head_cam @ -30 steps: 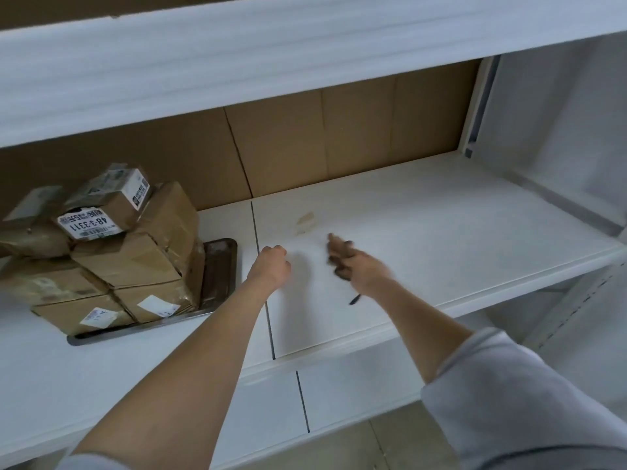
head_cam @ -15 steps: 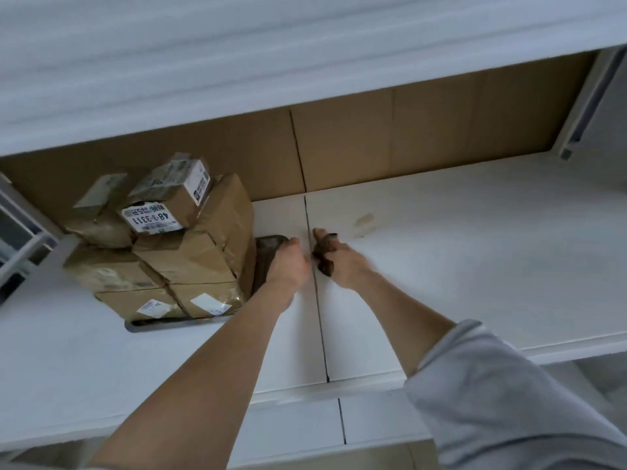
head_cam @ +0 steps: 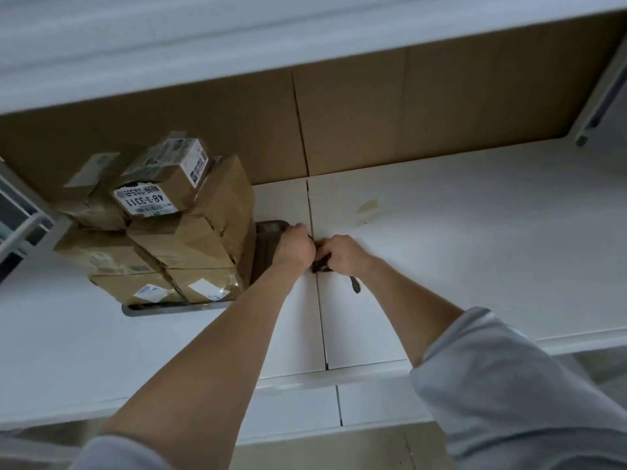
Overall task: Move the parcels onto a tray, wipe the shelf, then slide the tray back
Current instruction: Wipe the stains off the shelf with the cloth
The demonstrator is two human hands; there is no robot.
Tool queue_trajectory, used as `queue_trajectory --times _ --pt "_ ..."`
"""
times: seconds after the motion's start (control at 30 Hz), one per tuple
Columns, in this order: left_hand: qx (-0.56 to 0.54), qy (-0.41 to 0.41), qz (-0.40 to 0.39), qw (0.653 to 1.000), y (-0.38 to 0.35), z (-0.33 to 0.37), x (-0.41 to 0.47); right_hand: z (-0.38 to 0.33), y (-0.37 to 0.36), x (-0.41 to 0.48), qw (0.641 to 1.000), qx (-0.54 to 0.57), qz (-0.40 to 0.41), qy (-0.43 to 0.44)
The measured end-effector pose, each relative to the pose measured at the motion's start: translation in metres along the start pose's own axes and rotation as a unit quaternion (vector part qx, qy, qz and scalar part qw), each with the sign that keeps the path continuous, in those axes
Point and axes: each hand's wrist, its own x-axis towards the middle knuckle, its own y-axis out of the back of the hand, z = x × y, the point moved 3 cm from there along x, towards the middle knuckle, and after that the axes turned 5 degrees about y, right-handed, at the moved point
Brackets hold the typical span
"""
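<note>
2 hands [head_cam: 293, 247] [head_cam: 342, 252] and 1 cloth [head_cam: 321, 264] reached 1 tray [head_cam: 263, 252].

A pale grey-blue top of plain, soft cloth. The right sleeve [head_cam: 515, 395] is wide and loose, creased in folds; the left sleeve [head_cam: 115, 452] shows only its rounded hem. Forearms, left hand [head_cam: 293, 247] and right hand [head_cam: 342, 254] are bare.

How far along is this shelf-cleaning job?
Done: parcels are stacked on the tray. In hand: the right hand grips a dark cloth on the shelf; the left hand is at the tray's edge. Left: a stain shows, and the tray looks not yet slid back.
</note>
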Motion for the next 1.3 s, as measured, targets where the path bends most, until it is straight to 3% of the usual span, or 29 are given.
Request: queue_trajectory --times 0.17,0.47,0.67,0.9,1.03,1.3 --pt "0.029 0.000 -0.030 0.999 -0.014 0.021 -0.032 -0.006 -0.008 -0.049 0.999 -0.001 -0.005 -0.047" --pt "0.035 0.001 -0.097 0.995 -0.038 0.053 -0.109 0.013 -0.011 -0.146 0.999 0.017 0.014 -0.046" --pt "0.010 -0.077 -0.137 0.988 -0.059 0.089 -0.155 0.072 0.018 -0.220 0.988 0.024 0.113 -0.105" --pt "0.019 -0.132 -0.147 0.980 -0.064 0.105 -0.177 0.147 0.050 -0.284 0.930 0.009 0.264 -0.257" --pt "0.002 -0.132 -0.143 0.981 -0.060 0.089 -0.164 0.142 0.045 -0.274 0.909 -0.021 0.245 -0.338" --pt "0.006 -0.117 -0.118 0.986 -0.024 0.032 -0.133 0.036 -0.009 -0.186 0.968 -0.060 0.130 -0.204"
